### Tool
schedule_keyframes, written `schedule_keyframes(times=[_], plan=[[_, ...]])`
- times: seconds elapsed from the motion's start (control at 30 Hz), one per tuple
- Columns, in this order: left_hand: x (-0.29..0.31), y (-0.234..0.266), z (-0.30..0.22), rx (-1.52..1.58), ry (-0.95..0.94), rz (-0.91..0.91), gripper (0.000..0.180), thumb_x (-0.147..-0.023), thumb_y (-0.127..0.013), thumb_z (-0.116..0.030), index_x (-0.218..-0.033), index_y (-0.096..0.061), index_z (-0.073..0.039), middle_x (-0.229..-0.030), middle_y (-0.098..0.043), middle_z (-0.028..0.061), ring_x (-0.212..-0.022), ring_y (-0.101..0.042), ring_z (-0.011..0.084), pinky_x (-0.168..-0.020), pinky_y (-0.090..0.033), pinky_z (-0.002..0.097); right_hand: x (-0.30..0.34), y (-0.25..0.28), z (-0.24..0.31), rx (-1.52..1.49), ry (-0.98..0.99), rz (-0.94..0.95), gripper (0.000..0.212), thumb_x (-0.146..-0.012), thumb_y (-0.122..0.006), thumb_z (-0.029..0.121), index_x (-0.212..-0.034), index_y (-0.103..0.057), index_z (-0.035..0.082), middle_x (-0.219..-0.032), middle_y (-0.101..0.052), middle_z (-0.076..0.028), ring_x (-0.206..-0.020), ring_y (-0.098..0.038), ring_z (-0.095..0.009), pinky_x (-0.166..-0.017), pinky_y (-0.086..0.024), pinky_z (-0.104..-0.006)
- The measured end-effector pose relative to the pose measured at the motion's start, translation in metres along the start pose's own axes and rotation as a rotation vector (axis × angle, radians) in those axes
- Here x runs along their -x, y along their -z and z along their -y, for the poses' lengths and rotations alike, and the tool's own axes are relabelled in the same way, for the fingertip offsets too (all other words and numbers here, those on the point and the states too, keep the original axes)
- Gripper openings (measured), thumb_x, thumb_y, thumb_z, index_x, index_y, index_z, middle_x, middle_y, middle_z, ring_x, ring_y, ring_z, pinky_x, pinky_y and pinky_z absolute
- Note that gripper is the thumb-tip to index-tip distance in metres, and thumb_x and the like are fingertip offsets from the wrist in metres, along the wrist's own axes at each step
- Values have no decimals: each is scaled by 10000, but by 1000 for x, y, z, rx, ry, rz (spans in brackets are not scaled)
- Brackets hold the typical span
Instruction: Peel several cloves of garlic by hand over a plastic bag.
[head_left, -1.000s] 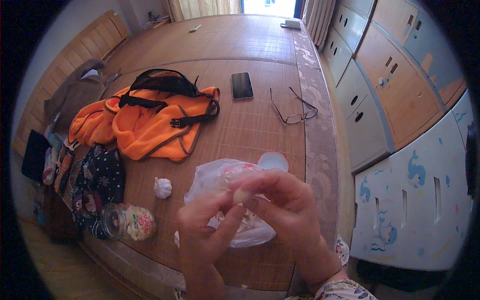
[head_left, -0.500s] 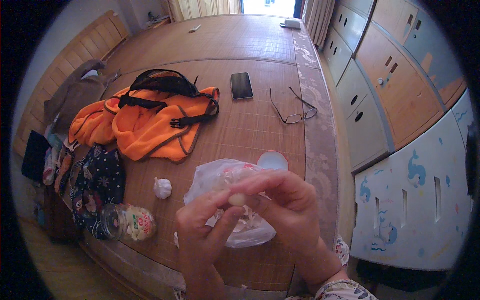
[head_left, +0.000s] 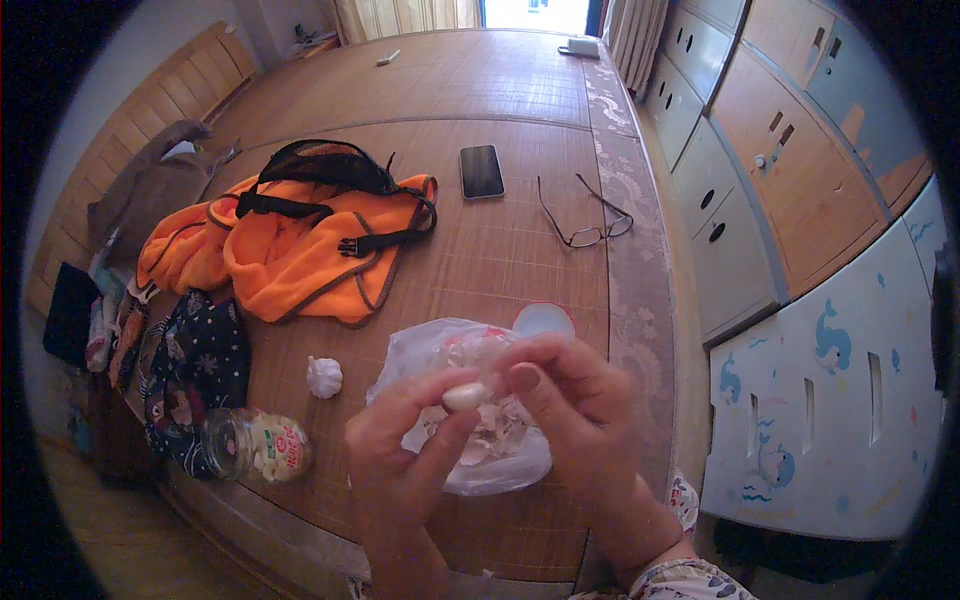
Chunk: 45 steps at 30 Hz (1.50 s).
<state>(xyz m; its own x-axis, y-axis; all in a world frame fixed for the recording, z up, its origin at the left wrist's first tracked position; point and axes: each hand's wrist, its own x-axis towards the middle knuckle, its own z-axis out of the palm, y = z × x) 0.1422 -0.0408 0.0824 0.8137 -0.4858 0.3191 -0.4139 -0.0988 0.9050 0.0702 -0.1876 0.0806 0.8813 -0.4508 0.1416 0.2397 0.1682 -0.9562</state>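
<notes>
Between the thumb and forefinger of my left hand [head_left: 398, 450] is a pale, smooth garlic clove [head_left: 463, 397]. Just right of the clove, my right hand [head_left: 588, 425] has its thumb and fingers pinched together. Whether a scrap of skin sits in that pinch is too small to tell. Under both hands lies a white plastic bag [head_left: 405, 350], spread out, with papery garlic skins [head_left: 490, 440] on it. A whole garlic bulb [head_left: 324, 377] rests left of the bag. Nearer to me, a clear jar [head_left: 258, 445] of peeled cloves lies on its side.
A white lid with a red rim [head_left: 545, 319] lies behind the bag. Farther off on the bamboo mat [head_left: 480, 265] are glasses [head_left: 587, 237], a phone [head_left: 482, 172] and an orange cloth item with black straps [head_left: 310, 255]. Cabinets [head_left: 790, 400] stand along the right.
My right hand has drawn away from the clove toward the right, and its fingers have closed in. My left hand keeps the clove, which now shows more fully.
</notes>
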Motion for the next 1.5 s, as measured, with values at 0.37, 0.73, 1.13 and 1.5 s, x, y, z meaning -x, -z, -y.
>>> schedule_keyframes(times=[0.37, 0.73, 1.13, 1.5], plan=[[-1, 1, 1, -9, -37, -21, 283, -780, -738, -25, -1059, -711, 7, -954, -721, 124, -882, -678, 198, -797, -504, 309, -3, -2, -5, 279, 198, 89, 139, -885, -667, 11, -1021, -641, -7, -919, -669, -89, -888, -661, -179, -794, -514, -309], [3, -1, 4, 365, 64, -86, 317, -863, -727, -84, -1139, -657, 55, -1037, -689, 93, -949, -639, 155, -841, -506, 291, 0, -6, -4, 380, 259, 104, 117, -884, -661, -20, -996, -669, 13, -979, -702, -61, -937, -655, -139, -849, -504, -280], [5, -2, 0, 566, 218, -120, 337, -842, -778, -107, -1113, -666, 59, -942, -709, 86, -840, -672, 127, -775, -550, 257, -4, -10, -9, 563, 547, 45, 147, -789, -704, 37, -920, -638, 18, -826, -635, -131, -765, -626, -330, -672, -483, -425], [4, -5, 5, 575, 286, -74, 340, -883, -752, -262, -1026, -663, 34, -883, -677, 54, -774, -623, 114, -699, -499, 238, 0, -8, -8, 613, 483, 58, 113, -829, -678, -22, -936, -664, 11, -838, -688, -99, -759, -669, -240, -701, -506, -334]])
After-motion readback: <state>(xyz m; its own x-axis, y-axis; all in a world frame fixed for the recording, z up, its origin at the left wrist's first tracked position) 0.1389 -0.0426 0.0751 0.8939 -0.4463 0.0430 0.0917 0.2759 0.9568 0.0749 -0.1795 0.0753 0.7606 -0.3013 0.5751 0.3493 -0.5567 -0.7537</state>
